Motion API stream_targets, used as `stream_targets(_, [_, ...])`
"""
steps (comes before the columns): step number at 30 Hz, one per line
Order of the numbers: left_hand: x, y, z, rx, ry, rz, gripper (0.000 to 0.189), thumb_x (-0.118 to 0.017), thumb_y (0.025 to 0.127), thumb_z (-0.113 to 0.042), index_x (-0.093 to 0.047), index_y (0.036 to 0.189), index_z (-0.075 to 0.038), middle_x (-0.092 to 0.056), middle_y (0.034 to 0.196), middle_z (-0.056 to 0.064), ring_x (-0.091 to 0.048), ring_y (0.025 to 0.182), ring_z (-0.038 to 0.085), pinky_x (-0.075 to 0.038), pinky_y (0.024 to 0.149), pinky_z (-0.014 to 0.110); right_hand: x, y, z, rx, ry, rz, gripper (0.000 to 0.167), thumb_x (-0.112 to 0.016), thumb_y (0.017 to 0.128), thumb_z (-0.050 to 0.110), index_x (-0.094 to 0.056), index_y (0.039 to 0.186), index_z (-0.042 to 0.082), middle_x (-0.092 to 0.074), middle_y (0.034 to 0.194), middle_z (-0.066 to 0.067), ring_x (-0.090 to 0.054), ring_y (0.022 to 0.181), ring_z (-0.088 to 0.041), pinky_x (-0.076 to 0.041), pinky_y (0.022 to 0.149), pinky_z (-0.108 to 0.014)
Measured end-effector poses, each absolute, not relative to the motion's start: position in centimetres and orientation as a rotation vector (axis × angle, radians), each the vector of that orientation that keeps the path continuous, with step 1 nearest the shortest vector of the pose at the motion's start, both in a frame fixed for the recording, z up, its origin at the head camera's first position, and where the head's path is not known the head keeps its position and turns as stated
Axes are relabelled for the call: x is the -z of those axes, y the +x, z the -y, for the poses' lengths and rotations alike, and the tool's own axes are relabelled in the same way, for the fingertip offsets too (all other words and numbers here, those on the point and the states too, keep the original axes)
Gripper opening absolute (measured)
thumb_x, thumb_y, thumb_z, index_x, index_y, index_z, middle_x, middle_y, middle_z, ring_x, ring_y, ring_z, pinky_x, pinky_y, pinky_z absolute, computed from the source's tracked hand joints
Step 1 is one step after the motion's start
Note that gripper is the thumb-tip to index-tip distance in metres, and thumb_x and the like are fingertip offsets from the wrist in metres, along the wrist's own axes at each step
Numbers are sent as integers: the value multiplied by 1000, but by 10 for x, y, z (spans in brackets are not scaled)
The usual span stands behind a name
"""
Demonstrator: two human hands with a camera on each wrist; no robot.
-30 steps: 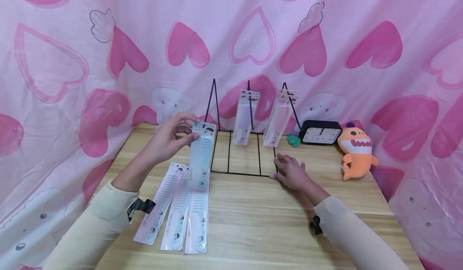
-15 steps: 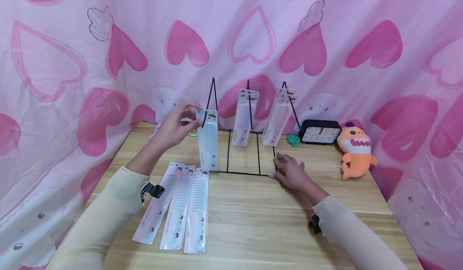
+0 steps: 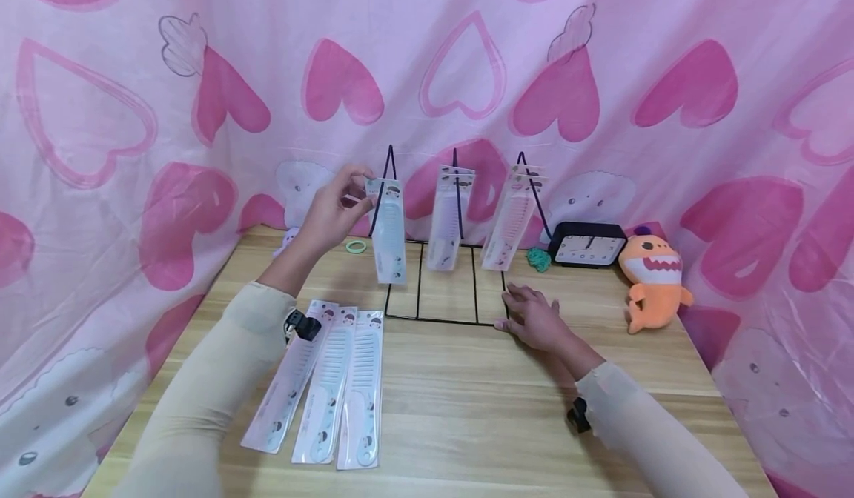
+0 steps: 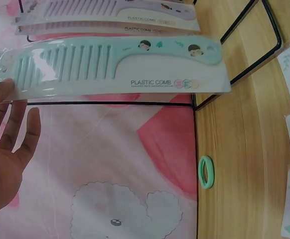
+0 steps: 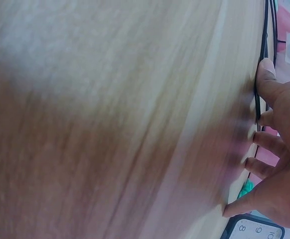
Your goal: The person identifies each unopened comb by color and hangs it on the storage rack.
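With thumb and fingers my left hand point(image 3: 339, 205) pinches the upper left edge of a packaged light-blue plastic comb point(image 3: 389, 235). The comb pack hangs upright at the left arm of a black wire rack point(image 3: 448, 321), whose wire crosses in front of its top. The left wrist view shows the thumb on the top end of the blue comb pack point(image 4: 115, 69). My right hand point(image 3: 537, 319) rests at the rack's front right corner, thumb against the wire and fingers spread on the tabletop. Purple comb packs point(image 3: 450, 220) and pink comb packs point(image 3: 512, 220) hang from the other two arms.
Three packaged combs point(image 3: 360, 394) lie fanned on the wooden table point(image 3: 534, 424) at front left. Behind them is a green ring point(image 3: 356, 247). A black clock point(image 3: 587, 244), a green tangle point(image 3: 538, 259) and an orange shark plush point(image 3: 652, 283) stand right of the rack.
My left hand has lifted the blue comb pack from above the fanned packs up and back onto the left rack arm. The right hand has stayed at the rack corner.
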State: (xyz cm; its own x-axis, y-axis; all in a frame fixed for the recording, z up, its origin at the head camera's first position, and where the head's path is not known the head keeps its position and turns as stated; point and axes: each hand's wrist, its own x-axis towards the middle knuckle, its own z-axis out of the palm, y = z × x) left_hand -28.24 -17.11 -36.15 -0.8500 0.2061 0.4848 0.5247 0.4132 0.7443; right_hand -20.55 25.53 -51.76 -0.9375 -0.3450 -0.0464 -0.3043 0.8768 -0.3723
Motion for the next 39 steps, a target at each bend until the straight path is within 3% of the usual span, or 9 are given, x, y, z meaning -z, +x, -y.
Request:
stream_targets(16, [358,-299,158,1304,-446,2373,37,-69,107,-7,-61,141,-17,-76,120,18,-76,108,37,-67,97,53,521,-207,-255,543,-512,-2938,74,-74,106,45,-53,162,3,-39,177,-21,-36,159,-58,-18,113,-101])
stream_targets(39, [357,-304,161,1273,-509,2309,41,-69,105,0,-68,143,-15,-76,124,16,-78,115,34,-68,100,50,516,-204,-255,551,-512,-2936,72,-75,106,43,-53,162,2,-39,177,-22,-35,159,-59,-17,114,-100])
